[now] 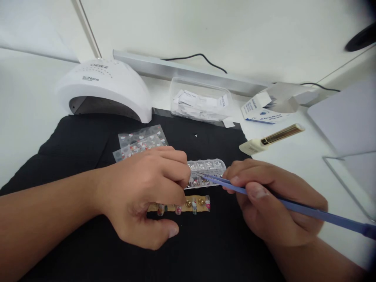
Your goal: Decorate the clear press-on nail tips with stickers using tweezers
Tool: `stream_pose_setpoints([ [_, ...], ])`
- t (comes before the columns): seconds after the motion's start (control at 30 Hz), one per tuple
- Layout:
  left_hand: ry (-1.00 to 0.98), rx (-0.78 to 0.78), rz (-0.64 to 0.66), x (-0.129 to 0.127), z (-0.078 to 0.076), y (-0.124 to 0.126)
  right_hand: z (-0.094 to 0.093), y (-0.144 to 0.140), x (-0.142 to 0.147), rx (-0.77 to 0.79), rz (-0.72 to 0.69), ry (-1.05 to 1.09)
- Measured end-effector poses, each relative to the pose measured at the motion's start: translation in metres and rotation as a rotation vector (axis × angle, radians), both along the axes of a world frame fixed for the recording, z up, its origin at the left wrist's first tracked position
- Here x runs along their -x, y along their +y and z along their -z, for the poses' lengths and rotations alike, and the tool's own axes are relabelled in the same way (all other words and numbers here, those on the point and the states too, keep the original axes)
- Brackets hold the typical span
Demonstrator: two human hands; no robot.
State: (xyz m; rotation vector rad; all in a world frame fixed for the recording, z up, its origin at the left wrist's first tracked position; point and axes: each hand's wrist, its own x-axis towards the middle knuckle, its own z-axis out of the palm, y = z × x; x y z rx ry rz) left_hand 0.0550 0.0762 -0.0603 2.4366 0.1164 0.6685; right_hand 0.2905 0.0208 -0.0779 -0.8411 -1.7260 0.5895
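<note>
My right hand (273, 199) grips a pair of blue tweezers (320, 214). Their tips reach over a clear compartment case (216, 171) of small nail gems. My left hand (147, 188) hovers by the case's left end, its fingers bent and the thumb apart, with nothing seen between them. Those fingers hide part of the case. Just in front of it lies a tan strip (171, 208) bearing several decorated nail tips (194, 205) and round gold pieces (201, 201). My left hand covers the strip's left end.
A black cloth (88, 156) covers the work area. Sticker sheets (141, 135) lie behind my left hand. At the back stand a white nail lamp (105, 90), a clear tub (199, 100) of alcohol pads and an opened box (264, 107). A cream bottle with gold cap (270, 139) lies right.
</note>
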Motion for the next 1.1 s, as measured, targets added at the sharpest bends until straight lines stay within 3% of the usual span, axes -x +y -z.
stream_pose_setpoints([
  [1.1,0.084,-0.125,-0.004,0.0001,-0.0027,-0.0014,0.0005,-0.0018,0.0062,-0.025,0.089,-0.011],
])
